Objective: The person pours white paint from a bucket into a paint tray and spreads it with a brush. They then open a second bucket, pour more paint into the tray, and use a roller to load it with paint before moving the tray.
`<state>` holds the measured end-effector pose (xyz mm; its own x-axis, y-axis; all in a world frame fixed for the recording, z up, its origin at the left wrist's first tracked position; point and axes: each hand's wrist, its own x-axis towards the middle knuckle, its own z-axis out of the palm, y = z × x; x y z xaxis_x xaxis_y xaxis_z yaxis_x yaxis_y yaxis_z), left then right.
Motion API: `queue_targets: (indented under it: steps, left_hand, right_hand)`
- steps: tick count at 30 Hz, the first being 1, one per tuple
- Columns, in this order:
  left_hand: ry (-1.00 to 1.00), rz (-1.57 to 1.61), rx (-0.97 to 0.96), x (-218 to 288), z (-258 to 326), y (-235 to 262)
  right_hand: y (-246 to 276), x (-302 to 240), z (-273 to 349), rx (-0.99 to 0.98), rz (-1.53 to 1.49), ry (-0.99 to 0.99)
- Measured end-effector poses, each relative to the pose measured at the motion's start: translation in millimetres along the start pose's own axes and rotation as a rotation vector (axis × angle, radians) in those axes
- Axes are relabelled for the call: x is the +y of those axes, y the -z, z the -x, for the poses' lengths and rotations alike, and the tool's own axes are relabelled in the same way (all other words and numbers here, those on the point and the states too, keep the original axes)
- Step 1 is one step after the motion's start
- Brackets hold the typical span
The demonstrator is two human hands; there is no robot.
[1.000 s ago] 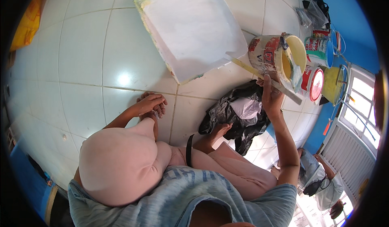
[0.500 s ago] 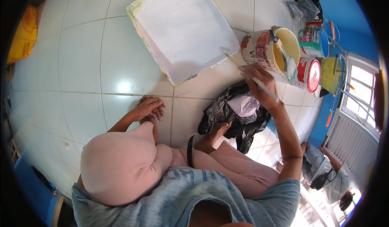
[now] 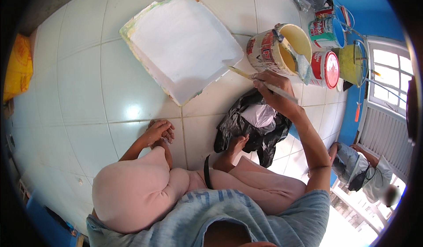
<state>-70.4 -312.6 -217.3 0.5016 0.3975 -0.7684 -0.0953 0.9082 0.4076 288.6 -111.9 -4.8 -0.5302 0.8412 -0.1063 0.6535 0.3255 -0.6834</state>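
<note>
My right hand [image 3: 275, 88] grips a slim stick-like tool [image 3: 240, 72], yellowish toward its tip and whitish at the back end. Its tip reaches over the near right corner of a shallow, paint-crusted tray [image 3: 169, 93] that holds a smooth white layer; whether it touches the white is unclear. My left hand [image 3: 155, 133] rests on my foot, its fingers lying loosely over it, with no tool. Close below my right hand, a crumpled black plastic bag [image 3: 231, 123] with a pale bundle [image 3: 258, 114] lies by my other foot.
Right of the tray stands a paint-smeared bucket [image 3: 264, 53] with a putty-like scraper or rag on its rim. Behind it are a red bucket [image 3: 324, 69], a green one [image 3: 324, 31] and a yellow pail [image 3: 349, 64]. A yellow bag [image 3: 18, 68] sits far left; another person [image 3: 361, 172] is at the right.
The view has shifted, so the tray and buckets appear farther left. My right hand still holds the stick-like tool near the same tray corner. My left hand stays on the foot.
</note>
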Motion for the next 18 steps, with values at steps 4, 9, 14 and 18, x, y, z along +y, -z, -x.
queue_targets:
  steps: [4,9,14,18]
  left_hand:
    - [-0.006,-0.018,-0.014,1.6,1.5,-2.4]
    - [0.033,-0.077,0.044,6.4,4.0,-5.2]
    - [0.04,-0.094,0.065,4.4,4.3,-4.2]
    - [0.057,-0.132,0.078,5.0,0.7,-3.5]
  right_hand:
    - [-6.0,12.4,3.2,0.173,-0.177,-0.185]
    - [-12.4,24.8,3.7,0.298,-0.454,-0.284]
    - [-5.7,29.9,6.4,0.236,-0.235,-0.174]
    - [-5.3,26.2,11.4,0.326,-0.34,-0.218]
